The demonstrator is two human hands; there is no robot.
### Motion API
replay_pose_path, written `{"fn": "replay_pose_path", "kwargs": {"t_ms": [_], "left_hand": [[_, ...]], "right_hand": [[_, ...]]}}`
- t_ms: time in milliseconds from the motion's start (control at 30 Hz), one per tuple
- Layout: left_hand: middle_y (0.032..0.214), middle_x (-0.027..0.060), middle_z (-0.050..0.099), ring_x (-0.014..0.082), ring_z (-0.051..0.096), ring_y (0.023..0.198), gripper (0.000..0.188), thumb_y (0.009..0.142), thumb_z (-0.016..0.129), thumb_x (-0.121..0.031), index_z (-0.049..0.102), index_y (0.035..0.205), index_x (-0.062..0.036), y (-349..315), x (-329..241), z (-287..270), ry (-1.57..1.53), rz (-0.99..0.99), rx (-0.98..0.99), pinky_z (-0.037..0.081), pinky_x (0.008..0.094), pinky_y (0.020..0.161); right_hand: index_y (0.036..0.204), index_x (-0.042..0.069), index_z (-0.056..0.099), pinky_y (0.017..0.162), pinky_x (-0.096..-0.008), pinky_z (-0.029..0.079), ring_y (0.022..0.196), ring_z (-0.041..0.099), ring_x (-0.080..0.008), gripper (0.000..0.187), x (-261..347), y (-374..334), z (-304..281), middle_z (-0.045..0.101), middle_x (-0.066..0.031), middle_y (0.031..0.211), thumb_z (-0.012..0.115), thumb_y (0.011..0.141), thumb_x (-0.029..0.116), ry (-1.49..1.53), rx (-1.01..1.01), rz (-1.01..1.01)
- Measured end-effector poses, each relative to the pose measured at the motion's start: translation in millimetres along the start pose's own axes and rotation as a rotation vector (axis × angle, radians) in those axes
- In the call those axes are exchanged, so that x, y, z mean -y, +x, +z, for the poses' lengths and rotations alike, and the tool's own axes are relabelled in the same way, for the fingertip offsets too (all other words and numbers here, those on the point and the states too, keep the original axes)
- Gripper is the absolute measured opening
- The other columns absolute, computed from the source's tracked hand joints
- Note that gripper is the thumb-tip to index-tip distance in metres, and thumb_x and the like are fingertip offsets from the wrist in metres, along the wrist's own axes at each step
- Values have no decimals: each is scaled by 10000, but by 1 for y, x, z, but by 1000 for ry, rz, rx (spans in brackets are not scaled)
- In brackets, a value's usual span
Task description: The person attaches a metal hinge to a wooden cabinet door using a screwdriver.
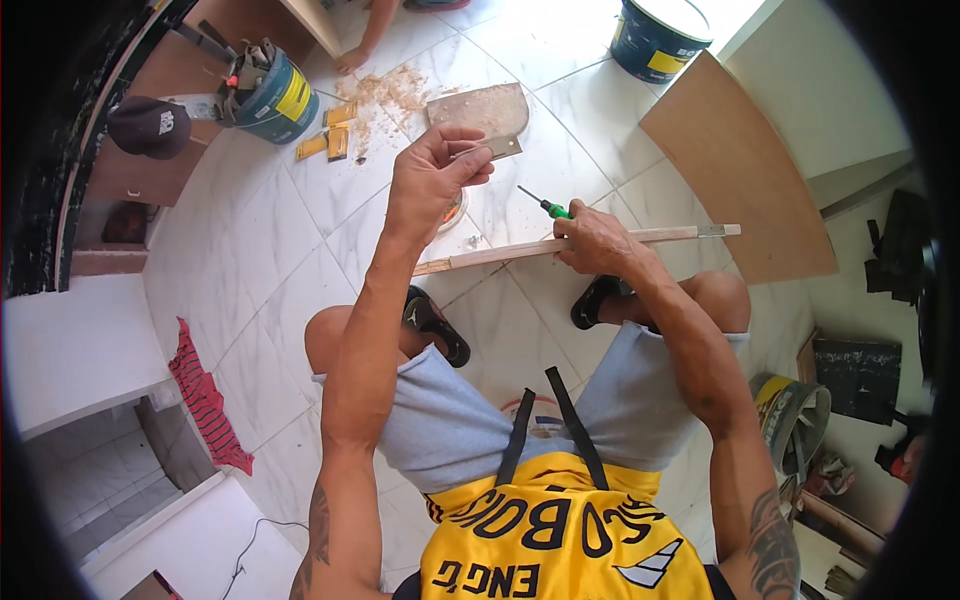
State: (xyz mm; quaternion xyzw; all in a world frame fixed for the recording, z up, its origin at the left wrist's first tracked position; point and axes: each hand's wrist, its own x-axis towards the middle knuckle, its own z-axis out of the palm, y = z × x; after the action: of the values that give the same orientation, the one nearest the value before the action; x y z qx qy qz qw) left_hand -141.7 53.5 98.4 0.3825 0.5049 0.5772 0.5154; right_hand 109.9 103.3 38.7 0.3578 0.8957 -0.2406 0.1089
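Two hands at work over a white tile floor (270,230). Going L to R: dark cap (150,125) on a brown shelf by the left wall, then a blue bucket (268,98) w/ a yellow rectangular label on its side, stuffed w/ tools. Yellow-orange flat packs (330,135) lie just beside it, next to sawdust (390,92). Left hand (432,172) is raised, fingers pinched shut on a small thin piece; can't tell what it is. Behind it lies a flat board offcut (480,108). Wooden strip (560,245) runs nearly level across the knees, long axis L–R, right end slightly higher and pointing at the leaning brown panel (745,175). Right hand (598,240) is closed around the strip's middle and also holds a green-handled screwdriver (545,205), tip pointing up-left. Second blue bucket (655,38) w/ yellow label sits at the top edge.
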Motion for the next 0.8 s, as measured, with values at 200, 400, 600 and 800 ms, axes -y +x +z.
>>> {"fn": "replay_pose_path", "kwargs": {"t_ms": [200,400,600,800], "left_hand": [[931,63,712,93,683,852,266,920,730,-63,669,1162,29,7,-4,-1,94,40,-19,577,214,788],[923,65,715,81,666,844,299,916,722,-49,667,1196,39,-9,9,-11,174,-35,-9,553,213,812],[910,67,708,88,669,824,260,943,684,-55,676,1186,36,-53,62,-45,228,-76,-123,555,216,804],[934,74,723,111,701,856,203,962,641,-51,698,1141,26,-78,78,-54,285,-46,-183,572,227,778]], "right_hand": [[1053,83,686,846,-451,521,966,645,-365,336,8,7,1,563,-183,1102,798,801,274,-17,88,3],[1079,83,687,848,-455,519,963,647,-364,358,8,6,-7,560,-173,1088,812,796,264,91,32,3],[1125,96,677,824,-468,534,924,660,-373,374,1,12,19,549,-169,1097,802,811,257,178,-185,-87],[1214,130,635,788,-433,564,905,696,-292,444,18,23,34,528,-132,1110,806,836,287,197,-314,-198]]}}
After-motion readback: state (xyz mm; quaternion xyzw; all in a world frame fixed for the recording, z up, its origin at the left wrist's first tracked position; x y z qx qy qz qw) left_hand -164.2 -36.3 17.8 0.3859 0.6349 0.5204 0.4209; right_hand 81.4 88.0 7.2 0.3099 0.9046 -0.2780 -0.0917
